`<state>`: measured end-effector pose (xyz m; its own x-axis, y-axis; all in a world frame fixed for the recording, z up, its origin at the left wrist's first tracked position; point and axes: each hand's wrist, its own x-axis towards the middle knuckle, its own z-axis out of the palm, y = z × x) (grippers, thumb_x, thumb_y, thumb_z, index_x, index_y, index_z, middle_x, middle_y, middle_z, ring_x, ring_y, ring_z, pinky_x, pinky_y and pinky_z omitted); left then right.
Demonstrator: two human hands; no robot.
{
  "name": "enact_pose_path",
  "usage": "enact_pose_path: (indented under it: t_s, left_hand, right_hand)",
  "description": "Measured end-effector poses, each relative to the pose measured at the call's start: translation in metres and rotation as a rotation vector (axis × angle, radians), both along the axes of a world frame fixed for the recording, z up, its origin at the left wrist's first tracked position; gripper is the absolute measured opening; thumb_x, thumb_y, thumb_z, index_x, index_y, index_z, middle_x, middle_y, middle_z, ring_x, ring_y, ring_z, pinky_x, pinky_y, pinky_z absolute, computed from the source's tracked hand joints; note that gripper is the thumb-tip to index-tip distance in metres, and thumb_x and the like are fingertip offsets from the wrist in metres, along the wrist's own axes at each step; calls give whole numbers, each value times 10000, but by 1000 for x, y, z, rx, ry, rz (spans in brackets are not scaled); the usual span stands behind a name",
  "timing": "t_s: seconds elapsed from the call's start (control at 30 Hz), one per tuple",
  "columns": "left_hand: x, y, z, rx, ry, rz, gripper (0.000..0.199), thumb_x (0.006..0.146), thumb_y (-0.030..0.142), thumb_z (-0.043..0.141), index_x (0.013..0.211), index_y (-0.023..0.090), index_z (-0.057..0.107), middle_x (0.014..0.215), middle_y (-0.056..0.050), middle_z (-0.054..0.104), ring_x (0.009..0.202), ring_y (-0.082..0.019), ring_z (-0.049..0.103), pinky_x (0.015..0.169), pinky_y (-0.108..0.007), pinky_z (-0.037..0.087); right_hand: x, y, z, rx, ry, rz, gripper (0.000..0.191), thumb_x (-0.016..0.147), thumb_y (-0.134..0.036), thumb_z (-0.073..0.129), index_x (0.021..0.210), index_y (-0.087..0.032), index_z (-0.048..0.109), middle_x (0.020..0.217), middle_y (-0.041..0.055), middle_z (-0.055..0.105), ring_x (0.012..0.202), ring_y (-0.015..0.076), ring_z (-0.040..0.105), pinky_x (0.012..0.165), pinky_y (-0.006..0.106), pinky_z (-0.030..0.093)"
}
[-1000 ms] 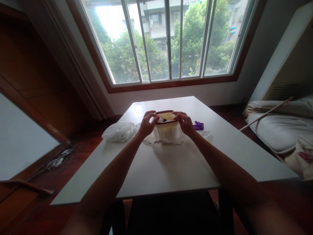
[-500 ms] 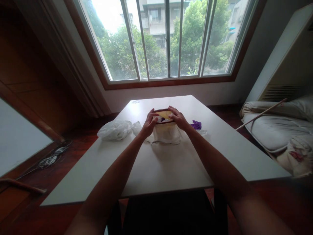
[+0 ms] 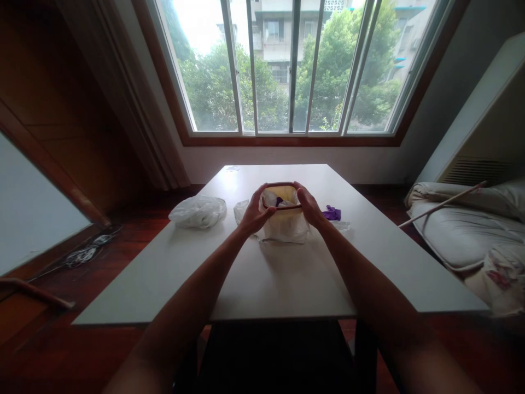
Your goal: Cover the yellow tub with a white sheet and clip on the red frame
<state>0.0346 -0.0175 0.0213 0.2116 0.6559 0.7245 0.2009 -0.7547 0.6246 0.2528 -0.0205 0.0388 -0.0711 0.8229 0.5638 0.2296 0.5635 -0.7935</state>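
A small yellowish bin [image 3: 283, 220] with a brown rim stands on the white table [image 3: 283, 290], a thin whitish bag lining it and hanging around its outside. Inside it shows something dark purple [image 3: 279, 201]. My left hand [image 3: 257, 210] grips the bin's left side, thumb at the front of the rim. Against the right side of the rim, my right hand [image 3: 308, 204] is closed round the bin. Just right of that hand lies a crumpled purple item [image 3: 332, 213], with a small clear plastic piece [image 3: 341, 225] beside it.
A crumpled white plastic bag [image 3: 198, 212] lies on the table's left part. Small clear scraps are near the far left corner. A stick [image 3: 443, 204] leans across the padded seat [image 3: 463, 230] at the right. The window is beyond the table.
My fingers have moved from the top of the rim to the bin's sides, and more of its inside shows. The view has shifted slightly.
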Motion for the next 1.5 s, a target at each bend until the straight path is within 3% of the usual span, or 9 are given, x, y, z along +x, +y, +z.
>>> enact_pose_path:
  t_s: [0.27,0.43,0.57,0.77,0.97,1.07,1.17,1.33,1.5]
  left_hand:
    - [0,-1,0,81,44,91,858,816,747,534,1485,230,389,1561,-173,368,1502,-325,254,1207,-520,279]
    - [-2,-1,-1,65,20,52,841,869,710,492,1538,240,291,1579,-186,331,1455,-324,358,1138,-510,389]
    - [-1,-2,1,88,7,100,750,923,657,449,1532,243,307,1552,-174,387,1426,-302,409,1158,-499,362]
    - [2,-2,6,81,-161,129,616,965,608,414,1466,251,400,1488,-151,478,1363,-277,497,1136,-486,410]
    - [6,-12,22,27,-404,107,444,980,413,482,1401,280,429,1486,-116,485,989,-190,723,1012,-435,532]
    - [0,-17,34,-77,-541,75,415,899,271,509,1314,264,524,1419,-88,568,627,-69,671,866,-375,599]
    - [-12,-20,43,-271,-590,-28,374,794,212,509,1145,193,636,1205,-88,710,377,0,431,628,-289,593]
    - [-29,-23,53,-571,-539,-206,335,703,158,541,1011,140,672,1009,-108,767,322,3,320,463,-234,499]
    - [-34,-24,58,-736,-565,-283,449,741,159,583,1190,152,580,1060,-130,750,355,-6,384,488,-219,487]
  right_hand:
    - [3,0,-8,141,-39,164,841,838,-753,524,1478,-216,428,1536,156,421,1415,297,415,1138,474,398]
    - [5,-8,5,288,-147,60,886,764,-759,619,1452,-226,452,1485,160,473,1436,323,370,1154,515,369]
    - [5,-16,17,429,-166,-56,905,746,-799,592,1446,-243,454,1500,149,444,1439,349,347,1173,556,332]
    - [-3,-28,23,427,-69,-36,609,920,-678,458,1383,-289,529,1488,108,449,1386,311,429,1123,533,420]
    - [-12,-37,24,454,-57,-13,408,965,-544,491,1269,-305,623,1364,95,542,1290,288,523,1060,511,492]
    - [-14,-40,26,460,-82,-48,383,978,-491,488,1296,-310,603,1365,97,544,1271,287,533,1008,506,531]
    - [-12,-39,27,494,-115,-81,374,985,-440,486,1328,-324,580,1389,90,531,1293,291,513,1007,517,531]
    - [-5,-32,25,577,-360,-60,374,993,-325,474,1358,-344,553,1435,78,500,1270,281,537,1026,514,515]
    - [-4,-30,22,736,-530,-149,281,986,-286,497,1251,-285,589,1382,103,539,1231,265,551,962,480,533]
